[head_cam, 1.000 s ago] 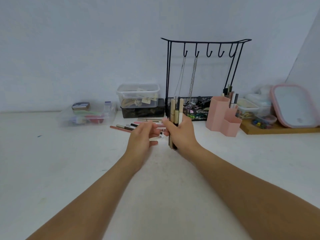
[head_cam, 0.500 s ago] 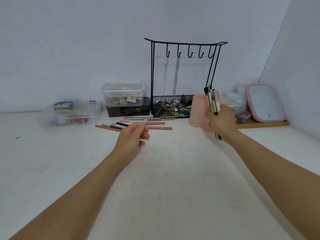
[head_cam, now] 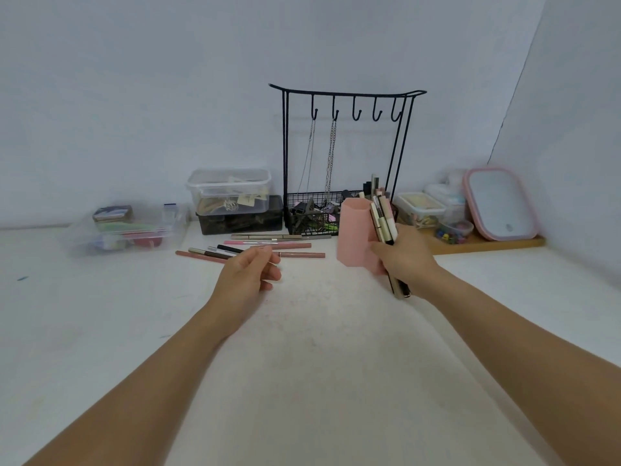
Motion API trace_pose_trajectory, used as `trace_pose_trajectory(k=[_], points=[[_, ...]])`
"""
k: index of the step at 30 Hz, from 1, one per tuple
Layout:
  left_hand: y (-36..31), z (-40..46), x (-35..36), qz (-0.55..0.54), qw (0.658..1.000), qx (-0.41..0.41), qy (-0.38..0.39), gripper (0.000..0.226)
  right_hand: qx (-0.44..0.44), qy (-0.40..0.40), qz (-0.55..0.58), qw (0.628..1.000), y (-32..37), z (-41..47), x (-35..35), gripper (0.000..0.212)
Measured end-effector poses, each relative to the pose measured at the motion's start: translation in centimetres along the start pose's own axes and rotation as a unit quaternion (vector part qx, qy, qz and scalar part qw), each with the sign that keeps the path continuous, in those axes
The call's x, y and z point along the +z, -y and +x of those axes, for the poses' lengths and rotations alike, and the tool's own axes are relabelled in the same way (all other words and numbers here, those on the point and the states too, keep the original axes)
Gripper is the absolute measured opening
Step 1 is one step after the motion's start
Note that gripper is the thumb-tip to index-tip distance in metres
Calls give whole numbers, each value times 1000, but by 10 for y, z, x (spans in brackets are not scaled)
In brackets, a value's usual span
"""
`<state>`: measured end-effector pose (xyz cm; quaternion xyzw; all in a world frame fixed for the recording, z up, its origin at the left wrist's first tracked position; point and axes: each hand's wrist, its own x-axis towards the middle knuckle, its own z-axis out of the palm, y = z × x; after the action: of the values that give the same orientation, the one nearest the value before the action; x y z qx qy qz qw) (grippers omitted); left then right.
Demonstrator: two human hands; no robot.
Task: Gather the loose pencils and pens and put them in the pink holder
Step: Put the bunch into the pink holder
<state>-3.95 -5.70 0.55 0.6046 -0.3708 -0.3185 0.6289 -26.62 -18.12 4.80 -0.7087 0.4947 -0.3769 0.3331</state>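
Observation:
The pink holder (head_cam: 353, 230) stands on the white table, right of centre, with a few pens standing in its back compartment. My right hand (head_cam: 403, 262) grips a bundle of pens (head_cam: 383, 220) held upright, right against the holder's right front side. The bundle's lower ends stick out below my fist. Several loose pencils and pens (head_cam: 289, 245) lie in a row on the table left of the holder. My left hand (head_cam: 248, 274) hovers just in front of them, fingers loosely curled, holding nothing.
A black hook rack (head_cam: 346, 95) with hanging chains and a wire basket stands behind the holder. Clear boxes (head_cam: 232, 190) sit at the back left, and a low clear tray (head_cam: 127, 230) lies further left. At the right, a wooden board (head_cam: 487, 245) carries small containers and a pink-rimmed lid (head_cam: 500, 203).
My right hand has carried the pen bundle rightward from the table's middle to the pink holder. My left hand stays by the loose pens, now apart from the right hand.

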Motion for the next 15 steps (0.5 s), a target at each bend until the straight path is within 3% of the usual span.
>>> trace_pose_trajectory(k=[7,11,15], points=[[0,1,1,3,1000,-4,-3,32,36,-37,115,992,30,-5,-8,3],[2,3,0,2,1000,-6,-2,33,5,-31,347,937,71,12,-21,8],[4,5,-1,8,1000,-4,-2,34,-41,-23,417,908,102,47,-20,17]])
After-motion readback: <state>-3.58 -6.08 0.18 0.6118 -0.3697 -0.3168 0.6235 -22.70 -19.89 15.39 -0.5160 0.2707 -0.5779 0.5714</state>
